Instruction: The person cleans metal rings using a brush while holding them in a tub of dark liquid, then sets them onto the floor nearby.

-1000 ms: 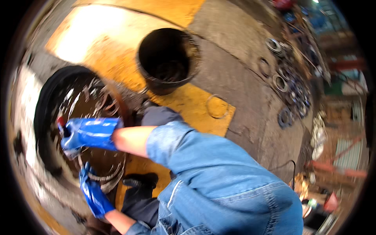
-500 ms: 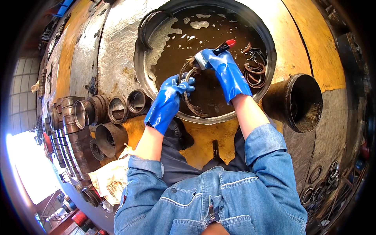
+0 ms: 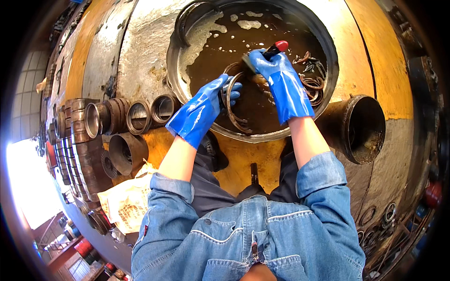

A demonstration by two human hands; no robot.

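Note:
Both my hands wear long blue rubber gloves and work over a round dark tub point(image 3: 174, 70) of murky brown liquid with patches of foam. My left hand point(image 3: 199, 110) is closed around thin metal rings point(image 3: 240, 124), held upright over the tub's near part; how many is hard to tell. In my right hand point(image 3: 286, 86) is a brush point(image 3: 281, 46) with a black, red-ended handle. Its head points down beside the rings, blurred and partly hidden by the glove, so contact cannot be made out. More rings point(image 3: 313, 83) lie at the tub's right inner side.
An open metal cylinder point(image 3: 366, 131) lies right of the tub. To its left, several short metal cylinders point(image 3: 139, 117) stand in a row, with a paper sack point(image 3: 125, 199) nearer me. A large dark ring point(image 3: 182, 23) leans over the tub's left rim.
The brush and my right hand have shifted slightly right and down, the head now blurred and turned lower. The rings in my left hand have turned a little; the whole view has shifted slightly.

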